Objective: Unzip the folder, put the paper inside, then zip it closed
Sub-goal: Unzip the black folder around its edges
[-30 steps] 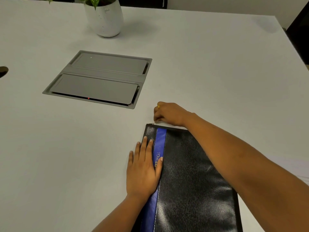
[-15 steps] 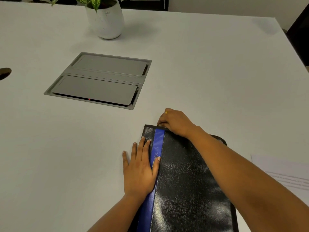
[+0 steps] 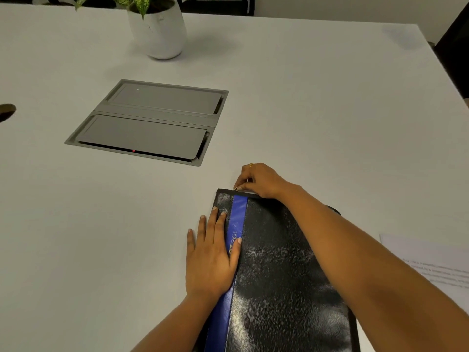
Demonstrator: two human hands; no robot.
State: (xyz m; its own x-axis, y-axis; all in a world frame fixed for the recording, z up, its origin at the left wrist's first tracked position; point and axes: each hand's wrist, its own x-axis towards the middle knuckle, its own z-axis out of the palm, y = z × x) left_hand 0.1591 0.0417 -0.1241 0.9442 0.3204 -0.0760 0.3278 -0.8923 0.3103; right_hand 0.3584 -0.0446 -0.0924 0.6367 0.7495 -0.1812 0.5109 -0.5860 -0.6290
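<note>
Left hand flat on folder, right hand pinching zipper pull; paper lies outside, unzipping seemingly at its start.

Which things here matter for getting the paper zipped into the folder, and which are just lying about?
For the job: folder, zip pull pinched by the right hand, left hand flat on the folder, paper beside it.
Lying about: plant pot, grey hatch in the table.

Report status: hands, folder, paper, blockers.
Left hand flat on folder. Right hand pinches zipper pull at far edge. Paper lies right of folder, outside it. Nothing blocking.
</note>
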